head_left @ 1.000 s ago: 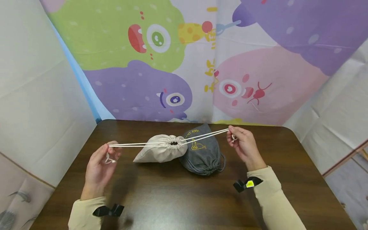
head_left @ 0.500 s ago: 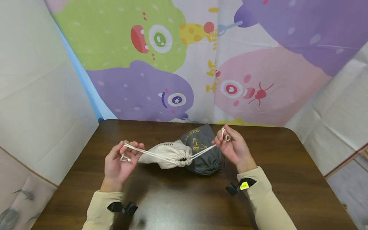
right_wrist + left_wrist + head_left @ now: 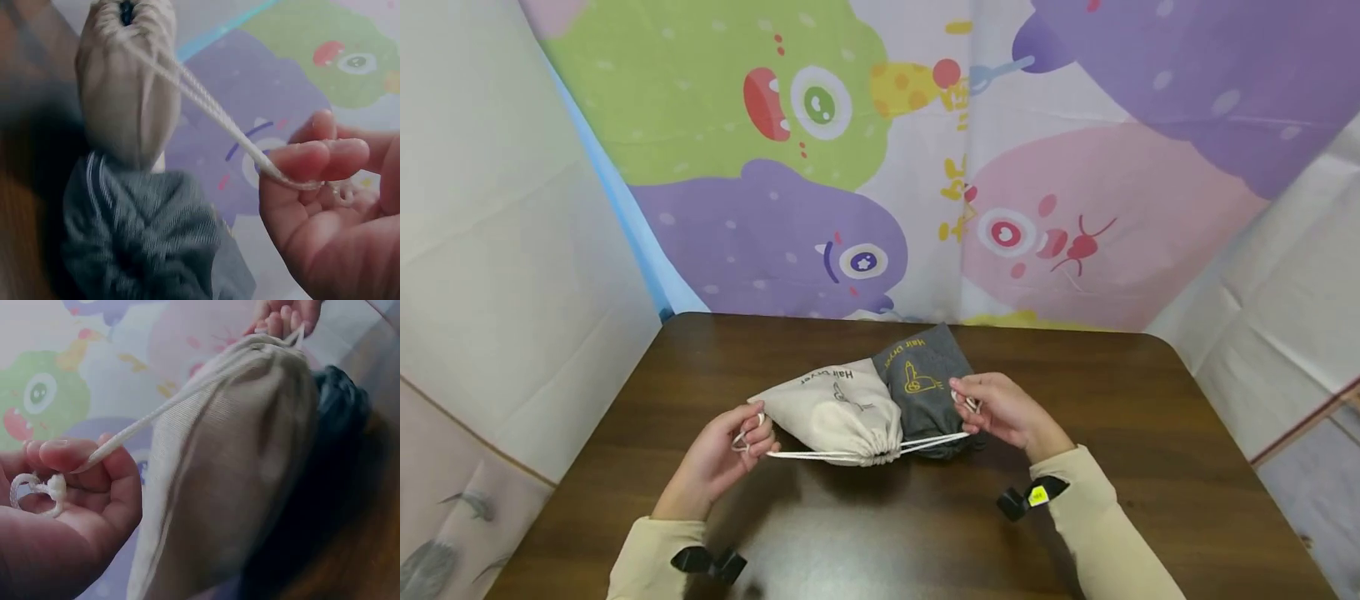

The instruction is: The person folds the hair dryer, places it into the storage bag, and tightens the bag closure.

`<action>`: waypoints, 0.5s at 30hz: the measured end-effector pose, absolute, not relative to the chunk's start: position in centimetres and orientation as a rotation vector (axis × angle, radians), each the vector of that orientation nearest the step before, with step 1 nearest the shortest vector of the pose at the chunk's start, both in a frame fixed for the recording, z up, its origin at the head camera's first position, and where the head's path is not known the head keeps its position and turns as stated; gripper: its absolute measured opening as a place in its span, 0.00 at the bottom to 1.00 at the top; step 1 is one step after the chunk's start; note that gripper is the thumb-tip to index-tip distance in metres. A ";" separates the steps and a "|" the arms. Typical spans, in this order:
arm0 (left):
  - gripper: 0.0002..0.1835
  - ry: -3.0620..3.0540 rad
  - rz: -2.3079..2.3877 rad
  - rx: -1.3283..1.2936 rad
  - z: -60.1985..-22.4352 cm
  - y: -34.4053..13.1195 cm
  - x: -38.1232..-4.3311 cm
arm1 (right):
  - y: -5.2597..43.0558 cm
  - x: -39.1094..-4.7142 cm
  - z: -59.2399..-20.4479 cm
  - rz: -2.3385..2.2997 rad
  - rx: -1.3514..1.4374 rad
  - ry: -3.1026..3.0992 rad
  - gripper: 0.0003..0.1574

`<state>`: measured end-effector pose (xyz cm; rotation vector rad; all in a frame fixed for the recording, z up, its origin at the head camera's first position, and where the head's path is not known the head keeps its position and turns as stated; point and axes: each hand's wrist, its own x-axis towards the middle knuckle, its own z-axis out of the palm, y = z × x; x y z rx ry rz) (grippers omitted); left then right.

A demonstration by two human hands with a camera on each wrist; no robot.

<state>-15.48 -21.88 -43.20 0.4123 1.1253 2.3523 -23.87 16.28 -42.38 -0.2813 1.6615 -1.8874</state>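
Observation:
A cream drawstring bag (image 3: 831, 404), printed "Hair Dryer" with a dryer outline, has its gathered mouth toward me. My left hand (image 3: 722, 454) grips the white drawstring (image 3: 812, 456) on one side, fingers curled round it. On the other side my right hand (image 3: 1007, 417) grips the opposite cord (image 3: 219, 115). Both cords run taut from the mouth. Knotted cord ends loop out of each palm. The right wrist view shows a small dark gap in the puckered mouth. Partly behind the cream bag is a grey drawstring bag (image 3: 925, 375) with yellow print.
The bags are on a dark brown wooden table (image 3: 850, 533). A cartoon-printed cloth (image 3: 820, 217) hangs behind its far edge, with white cloth panels (image 3: 497, 250) at the sides. Each sleeved wrist wears a black strap-on device.
My hands have come closer together, then lowered toward me with the cords. The cream bag's gathered mouth has swung toward me, bringing its print into view. The grey bag stays in place.

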 end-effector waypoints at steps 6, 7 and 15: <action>0.25 1.087 2.273 0.414 -44.4 -22.6 -14.9 | 16.4 -23.5 -42.9 -1.772 -0.219 1.768 0.19; 0.25 1.067 2.274 0.399 -44.6 -22.7 -14.8 | 16.4 -23.5 -42.9 -1.766 -0.198 1.783 0.19; 0.24 1.625 2.207 0.151 -44.6 -22.7 -14.1 | 15.6 -23.9 -42.7 -1.827 -0.148 1.871 0.17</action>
